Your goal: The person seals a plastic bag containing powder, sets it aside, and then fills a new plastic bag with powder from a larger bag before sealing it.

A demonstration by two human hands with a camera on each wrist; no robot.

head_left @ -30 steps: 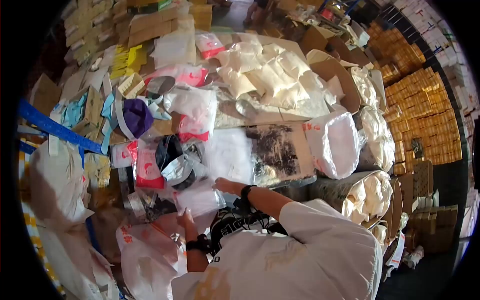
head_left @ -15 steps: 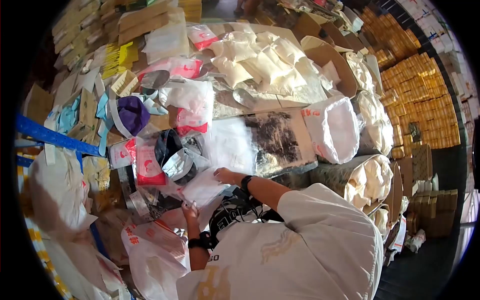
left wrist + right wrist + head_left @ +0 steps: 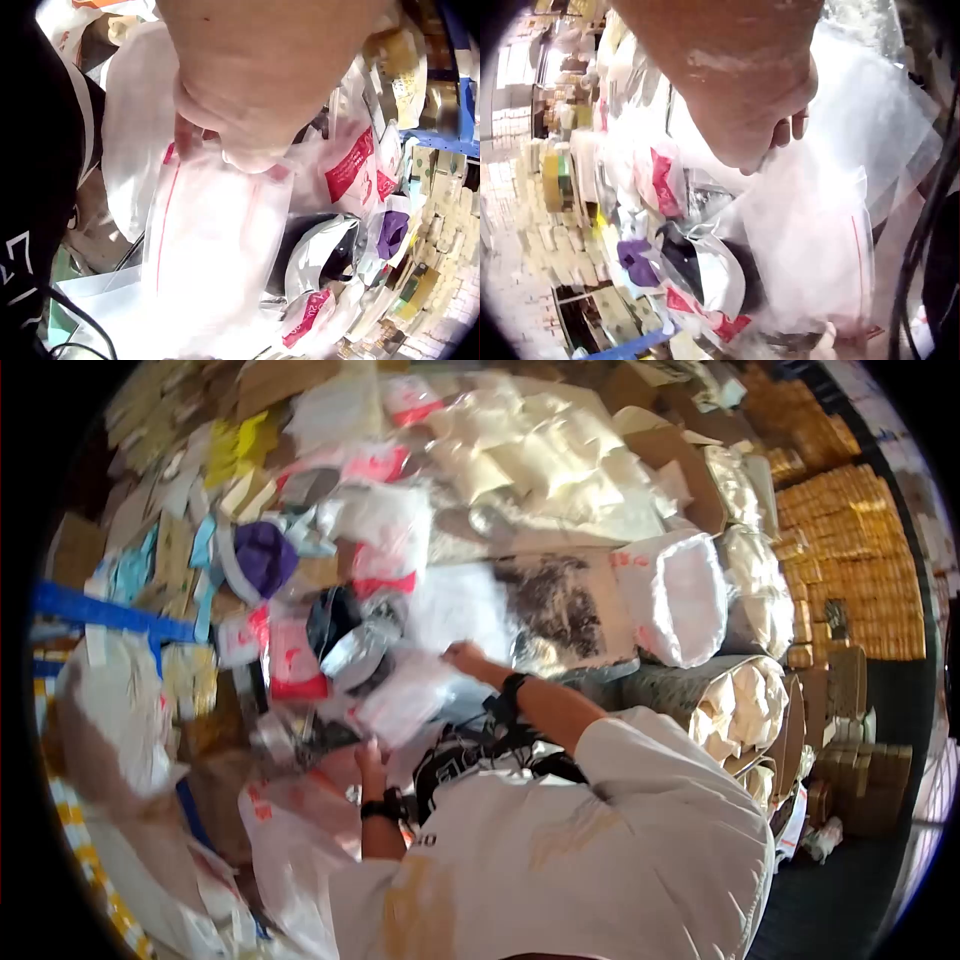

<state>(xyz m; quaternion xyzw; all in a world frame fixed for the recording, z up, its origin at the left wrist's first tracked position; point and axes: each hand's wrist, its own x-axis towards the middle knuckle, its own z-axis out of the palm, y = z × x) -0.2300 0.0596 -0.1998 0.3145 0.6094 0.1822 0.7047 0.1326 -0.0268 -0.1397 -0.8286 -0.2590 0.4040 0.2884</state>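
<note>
A flat, clear plastic bag (image 3: 403,698) with a thin red line along its side lies stretched between my two hands, close over the work surface. My left hand (image 3: 370,755) pinches its near end; in the left wrist view the thumb (image 3: 244,160) presses on the red-edged corner area. At the far end, my right hand (image 3: 468,658) grips the bag with curled fingers (image 3: 781,133), partly hidden behind the hand in the right wrist view. Beyond the right hand lies a stack of clear plastic sheets or bags (image 3: 455,610).
Left of the bag stand a dark, silver-lined open bag (image 3: 355,650) and pink-and-white packets (image 3: 295,660). A white lined container (image 3: 690,600) is at the right, filled cream pouches (image 3: 540,460) at the back. A blue rail (image 3: 115,612) runs along the left. A large white sack (image 3: 290,840) stands below my left hand.
My hands have moved farther apart, the right one away from my body, and the plastic bag is drawn out longer between them. The whole head view has shifted slightly.
</note>
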